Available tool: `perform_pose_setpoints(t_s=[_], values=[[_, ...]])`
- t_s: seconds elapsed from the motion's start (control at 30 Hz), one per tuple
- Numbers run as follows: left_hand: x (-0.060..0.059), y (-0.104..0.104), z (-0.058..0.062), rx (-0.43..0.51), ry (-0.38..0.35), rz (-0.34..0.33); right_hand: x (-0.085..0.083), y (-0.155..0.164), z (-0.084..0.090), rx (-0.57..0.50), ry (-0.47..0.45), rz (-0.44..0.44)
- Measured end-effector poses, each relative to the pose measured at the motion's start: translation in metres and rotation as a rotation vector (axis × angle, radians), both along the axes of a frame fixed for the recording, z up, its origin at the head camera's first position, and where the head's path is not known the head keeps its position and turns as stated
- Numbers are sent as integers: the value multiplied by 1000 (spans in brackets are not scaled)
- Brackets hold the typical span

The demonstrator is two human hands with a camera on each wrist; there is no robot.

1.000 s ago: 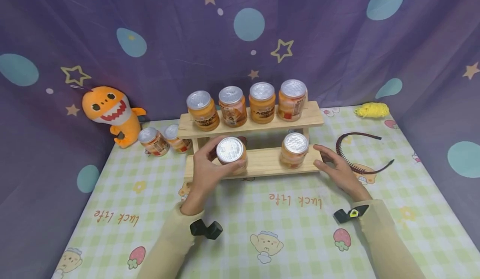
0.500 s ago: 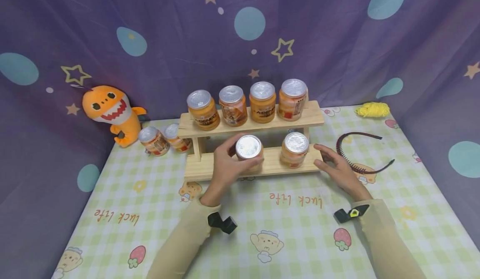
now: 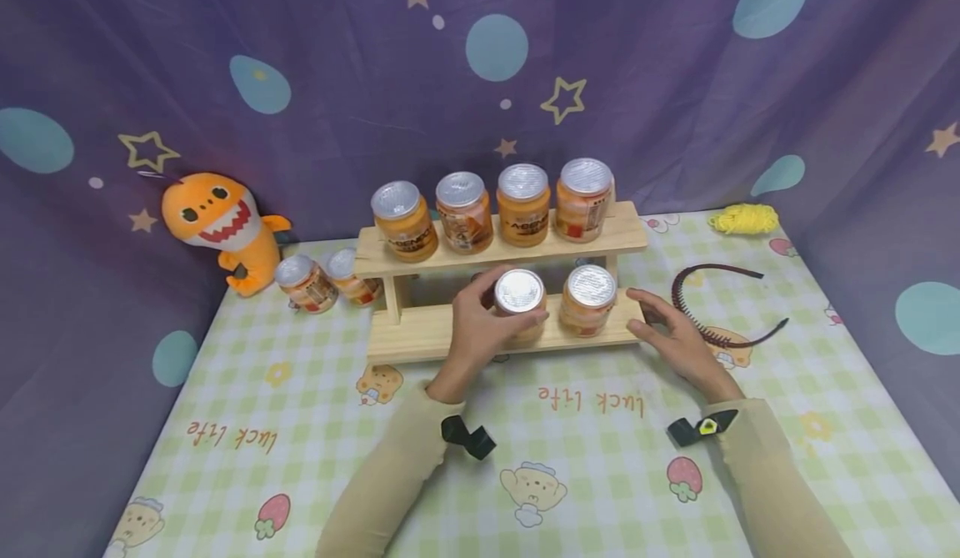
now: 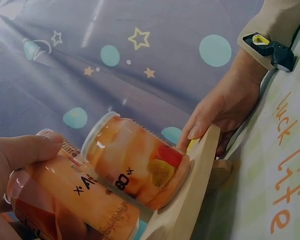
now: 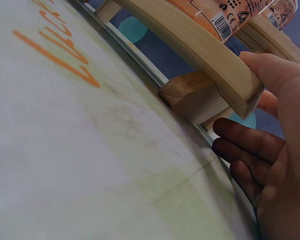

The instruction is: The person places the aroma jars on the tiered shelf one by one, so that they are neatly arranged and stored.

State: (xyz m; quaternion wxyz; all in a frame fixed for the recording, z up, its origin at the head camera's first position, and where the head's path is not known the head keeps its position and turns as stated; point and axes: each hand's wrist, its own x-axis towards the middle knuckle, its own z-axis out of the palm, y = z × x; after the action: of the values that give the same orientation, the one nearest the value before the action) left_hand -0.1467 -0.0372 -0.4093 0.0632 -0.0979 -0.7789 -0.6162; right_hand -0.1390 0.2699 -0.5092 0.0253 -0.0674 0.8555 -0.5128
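My left hand [image 3: 477, 324] grips an orange jar [image 4: 82, 192] with a silver lid, thumb in front and fingers behind. That jar is over the lower board of a two-step wooden shelf [image 3: 420, 334], just left of another orange jar [image 3: 588, 304] standing on the board. In the left wrist view, the held jar tilts and overlaps its neighbour. My right hand [image 3: 678, 341] pinches the right end of the lower board, thumb on its edge and the index finger partly hidden behind it. Its other fingers curl below the board in the right wrist view.
Several similar jars [image 3: 523, 208] line the upper board. Two more jars [image 3: 306, 284] stand on the checked tablecloth [image 3: 225, 358] left of the shelf, by an orange shark plush [image 3: 225, 224]. A dark headband [image 3: 678, 291] and yellow yarn [image 3: 745, 219] lie on the right.
My left hand has carried its jar rightward along the lower board, up close to the other jar there. The right hand has stayed at the board's end.
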Motion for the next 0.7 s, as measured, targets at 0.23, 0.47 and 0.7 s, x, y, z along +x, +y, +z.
perform_pose_setpoints(t_s=[0.23,0.47,0.7], values=[[-5,9,-2,-12,-4,-3,0,1,2,-15,-1,3],[-6,14,-7,-18,-30,0,1,-1,3,-15,-12,2],[-6,14,-12,-33,-35,-1,0,0,-1,-21,2,3]])
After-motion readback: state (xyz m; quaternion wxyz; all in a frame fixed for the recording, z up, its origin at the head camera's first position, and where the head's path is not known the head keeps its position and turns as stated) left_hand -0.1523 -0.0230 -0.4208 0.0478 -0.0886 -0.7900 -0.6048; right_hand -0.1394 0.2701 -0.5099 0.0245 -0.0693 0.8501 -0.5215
